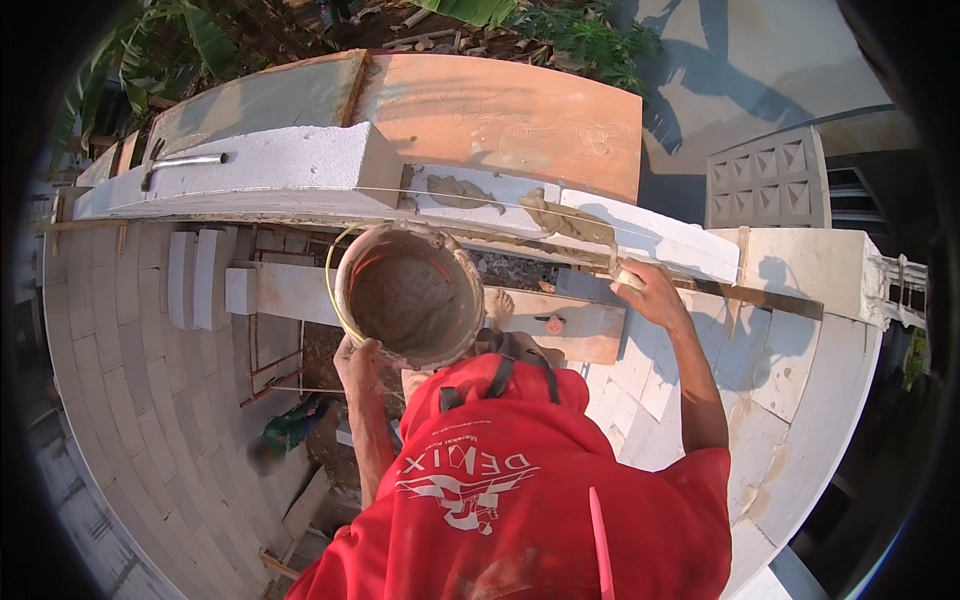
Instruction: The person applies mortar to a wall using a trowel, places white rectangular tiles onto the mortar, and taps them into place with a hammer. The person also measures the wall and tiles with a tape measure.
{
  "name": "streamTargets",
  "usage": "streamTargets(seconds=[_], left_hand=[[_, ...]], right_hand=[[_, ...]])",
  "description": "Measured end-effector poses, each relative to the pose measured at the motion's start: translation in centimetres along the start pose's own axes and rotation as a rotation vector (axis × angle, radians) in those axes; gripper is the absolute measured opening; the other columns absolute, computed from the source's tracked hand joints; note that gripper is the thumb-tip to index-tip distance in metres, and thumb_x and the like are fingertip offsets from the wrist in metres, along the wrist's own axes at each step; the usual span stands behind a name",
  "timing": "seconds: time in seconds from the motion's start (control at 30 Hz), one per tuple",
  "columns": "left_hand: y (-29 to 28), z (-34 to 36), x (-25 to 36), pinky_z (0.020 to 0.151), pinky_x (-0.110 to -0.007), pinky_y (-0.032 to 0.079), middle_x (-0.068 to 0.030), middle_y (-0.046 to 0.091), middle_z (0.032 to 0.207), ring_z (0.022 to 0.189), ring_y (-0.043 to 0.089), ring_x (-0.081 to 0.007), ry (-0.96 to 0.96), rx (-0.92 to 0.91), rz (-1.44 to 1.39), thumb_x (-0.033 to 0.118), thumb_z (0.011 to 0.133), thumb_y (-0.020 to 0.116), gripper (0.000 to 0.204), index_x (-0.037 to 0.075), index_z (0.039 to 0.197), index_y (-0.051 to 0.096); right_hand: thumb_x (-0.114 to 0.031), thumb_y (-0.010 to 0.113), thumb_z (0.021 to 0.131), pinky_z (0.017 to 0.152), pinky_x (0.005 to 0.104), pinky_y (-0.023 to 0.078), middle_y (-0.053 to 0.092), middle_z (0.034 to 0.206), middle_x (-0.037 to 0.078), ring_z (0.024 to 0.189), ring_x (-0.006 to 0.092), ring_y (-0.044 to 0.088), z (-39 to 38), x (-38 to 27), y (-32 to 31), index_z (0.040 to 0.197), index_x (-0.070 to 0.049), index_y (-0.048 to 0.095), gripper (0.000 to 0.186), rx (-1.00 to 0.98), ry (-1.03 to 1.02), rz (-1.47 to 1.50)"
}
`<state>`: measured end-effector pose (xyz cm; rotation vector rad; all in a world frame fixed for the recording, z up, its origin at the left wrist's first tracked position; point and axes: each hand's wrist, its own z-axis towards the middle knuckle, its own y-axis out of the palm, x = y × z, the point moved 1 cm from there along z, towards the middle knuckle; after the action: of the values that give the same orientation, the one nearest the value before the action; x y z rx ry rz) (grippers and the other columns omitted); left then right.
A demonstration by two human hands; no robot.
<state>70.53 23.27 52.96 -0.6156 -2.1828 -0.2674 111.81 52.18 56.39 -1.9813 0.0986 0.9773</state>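
Observation:
My left hand (360, 365) grips the lower left edge of a mortar-smeared bucket (405, 292) with grey mortar inside and a yellow handle. My right hand (655, 292) is closed on the pale handle of a trowel (613, 262), its blade against grey mortar (555, 215) on the white block course (665, 228) along the wall top. A second patch of mortar (460, 192) lies to the left, beside a taut string line. A tall white block (270, 158) stands at the left of the course, with a hammer (185, 160) on it.
Beyond the wall lie orange and grey boards (500, 110), plants and a grey wall. Below are a plank (575, 335) with a small tool, block walls (135, 350), stacked blocks (210, 280) and, down at lower left, another person in green (290, 430). A concrete vent panel (765, 180) stands right.

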Motion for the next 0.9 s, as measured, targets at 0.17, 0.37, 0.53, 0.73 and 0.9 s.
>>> streamTargets(seconds=[0.17,0.37,0.53,0.73,0.9], left_hand=[[-0.5,0.2,-0.6,0.062,-0.029,0.057,-0.0019,0.067,0.087,0.073,0.066,-0.0129,0.042,-0.06,-0.013,-0.002,0.084,0.056,0.028,0.003,0.11,0.066],[-3.6,2.1,-0.4,0.061,-0.032,0.059,-0.0021,0.065,0.087,0.072,0.065,-0.0144,0.002,-0.001,-0.047,-0.002,0.085,0.057,0.028,0.005,0.111,0.064],[-6.8,4.9,0.4,0.057,-0.029,0.057,-0.0012,0.061,0.084,0.071,0.062,-0.0124,-0.011,-0.042,0.036,-0.001,0.082,0.058,0.025,0.003,0.106,0.065],[-10.3,7.4,1.4,0.053,-0.026,0.054,-0.0004,0.06,0.081,0.064,0.059,-0.0111,0.029,-0.074,0.043,-0.003,0.08,0.056,0.022,0.004,0.1,0.064],[-12.6,8.6,1.7,0.051,-0.025,0.051,0.0002,0.059,0.076,0.059,0.058,-0.0105,0.039,-0.023,0.015,-0.005,0.078,0.055,0.022,0.004,0.096,0.063]], right_hand=[[-0.019,0.072,0.088,0.083,0.0505,0.054,0.07,0.109,0.022,0.095,0.0431,0.068,-1.1,2.1,3.0,0.123,-0.004,0.066,0.039,0.331,0.147,-0.501],[-0.03,0.069,0.092,0.068,0.0402,0.054,0.065,0.084,0.013,0.073,0.0304,0.064,-4.0,-0.1,7.6,0.113,-0.003,0.067,0.034,0.299,0.388,0.419],[-0.048,0.051,0.104,0.048,0.0271,0.045,0.055,0.07,0.001,0.054,0.0108,0.053,-2.9,-3.0,8.6,0.114,-0.004,0.067,0.048,0.157,0.595,1.181],[-0.05,0.044,0.106,0.043,0.0252,0.04,0.053,0.067,0.0,0.049,0.0102,0.049,0.6,-4.0,6.5,0.115,-0.002,0.066,0.054,-0.092,0.643,1.183],[-0.049,0.044,0.106,0.043,0.0254,0.041,0.052,0.067,0.001,0.049,0.0108,0.049,2.9,-6.9,7.9,0.113,-0.001,0.067,0.054,-0.181,0.614,1.151]])
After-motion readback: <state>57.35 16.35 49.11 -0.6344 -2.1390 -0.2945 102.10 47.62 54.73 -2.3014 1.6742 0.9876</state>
